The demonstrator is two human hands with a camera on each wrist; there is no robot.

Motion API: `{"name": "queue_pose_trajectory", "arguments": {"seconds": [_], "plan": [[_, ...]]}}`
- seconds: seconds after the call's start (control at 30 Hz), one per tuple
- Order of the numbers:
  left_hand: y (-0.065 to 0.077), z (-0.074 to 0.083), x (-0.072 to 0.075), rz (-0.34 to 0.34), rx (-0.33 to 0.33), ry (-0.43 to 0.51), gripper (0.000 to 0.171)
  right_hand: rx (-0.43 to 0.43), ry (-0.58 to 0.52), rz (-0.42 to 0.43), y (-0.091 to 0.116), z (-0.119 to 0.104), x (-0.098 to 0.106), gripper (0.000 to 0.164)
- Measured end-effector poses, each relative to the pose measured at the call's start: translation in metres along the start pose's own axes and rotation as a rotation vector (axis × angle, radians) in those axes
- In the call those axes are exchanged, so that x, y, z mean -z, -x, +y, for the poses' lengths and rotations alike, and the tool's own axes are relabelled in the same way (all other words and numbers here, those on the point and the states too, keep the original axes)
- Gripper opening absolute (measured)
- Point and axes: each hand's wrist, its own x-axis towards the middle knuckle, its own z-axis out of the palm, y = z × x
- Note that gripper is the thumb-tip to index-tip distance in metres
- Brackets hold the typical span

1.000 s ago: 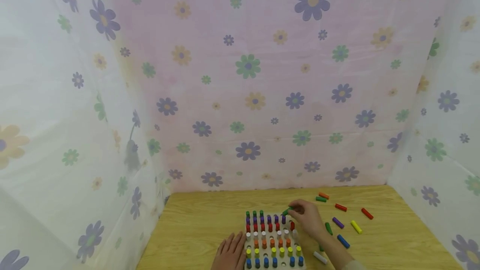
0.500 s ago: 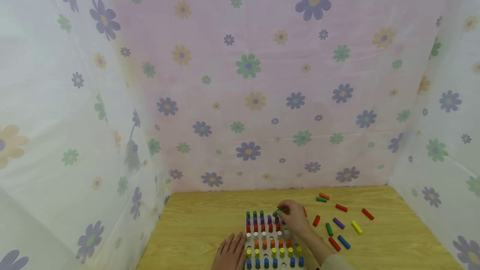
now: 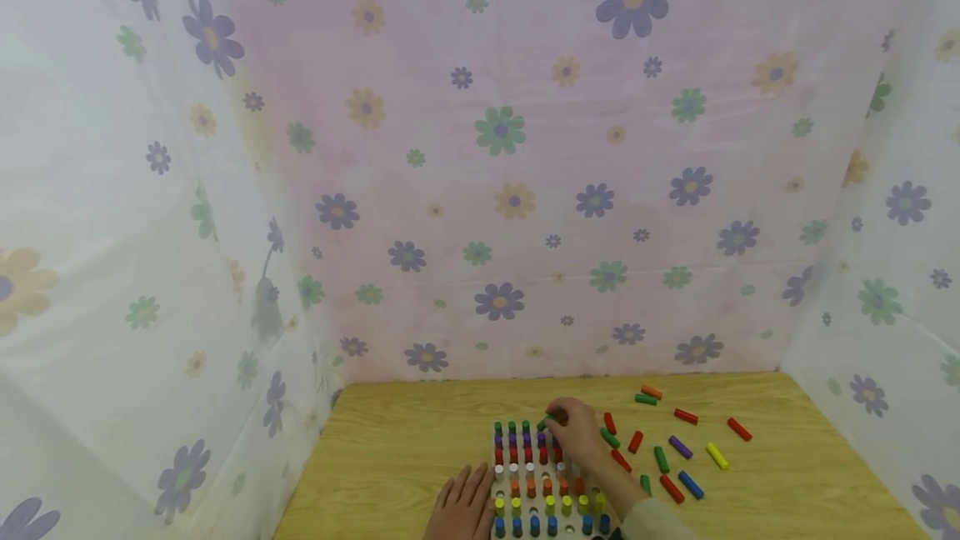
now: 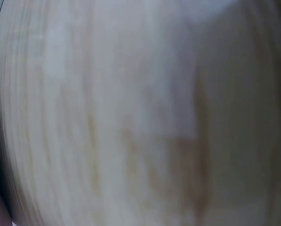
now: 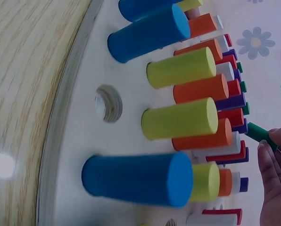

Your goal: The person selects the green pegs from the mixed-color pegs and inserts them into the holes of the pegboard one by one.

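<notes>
A wooden pegboard (image 5: 72, 136) carries rows of upright coloured pegs, with several holes bare. At its far row, my right hand (image 3: 577, 437) pinches a green peg (image 5: 259, 133) between thumb and fingers. This peg (image 3: 543, 422) leans, to the right of several standing green pegs (image 3: 512, 427); whether its lower end is in a hole I cannot tell. Flat on the table by the board's left edge lies my left hand (image 3: 461, 507), its fingers extended along or against that edge. The left wrist view is mostly blurred wood grain. My right hand and forearm hide part of the board's right side.
Loose pegs lie scattered on the wooden table (image 3: 405, 432) to the right, among them a yellow peg (image 3: 717, 456), a blue peg (image 3: 691, 485), a purple peg (image 3: 681, 447) and a red peg (image 3: 738, 429). Flowered cloth (image 3: 517, 248) walls the back and both sides.
My right hand has moved left along the far row, still pinching the green peg. Loose red and green pegs have come into view behind it. The left hand stays put.
</notes>
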Motion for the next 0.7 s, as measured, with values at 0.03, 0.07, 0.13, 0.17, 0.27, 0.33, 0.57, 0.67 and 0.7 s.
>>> {"name": "queue_pose_trajectory", "arguments": {"seconds": [0.03, 0.07, 0.13, 0.17, 0.27, 0.33, 0.57, 0.67, 0.7], "plan": [[0.0, 0.0, 0.0, -0.001, 0.0, 0.002, 0.064, -0.001, -0.003, -0.005, -0.001, 0.0, -0.001, 0.011], [0.0, 0.001, 0.0, 0.0, 0.002, 0.005, 0.064, -0.002, -0.007, -0.011, -0.001, 0.0, -0.001, 0.011], [0.001, 0.001, 0.0, 0.006, 0.002, 0.002, 0.064, 0.013, -0.002, -0.014, -0.002, 0.0, -0.003, 0.011], [0.001, 0.001, -0.001, 0.009, 0.001, -0.001, 0.064, 0.011, 0.004, -0.014, -0.002, 0.0, -0.004, 0.011], [0.001, 0.001, -0.002, 0.018, -0.003, -0.009, 0.064, 0.009, 0.034, -0.002, -0.002, 0.001, -0.007, 0.011], [0.001, 0.001, -0.002, 0.025, -0.008, -0.014, 0.064, 0.003, 0.053, 0.008, -0.003, 0.001, -0.008, 0.011], [0.002, 0.001, -0.002, 0.039, -0.01, -0.027, 0.064, -0.038, 0.077, 0.017, -0.005, 0.0, -0.013, 0.011], [0.002, 0.001, -0.002, 0.039, -0.008, -0.031, 0.064, -0.062, 0.08, 0.016, -0.005, -0.001, -0.015, 0.01], [0.002, 0.001, -0.002, 0.041, -0.009, -0.034, 0.063, -0.066, 0.082, 0.016, -0.005, -0.001, -0.015, 0.01]]}}
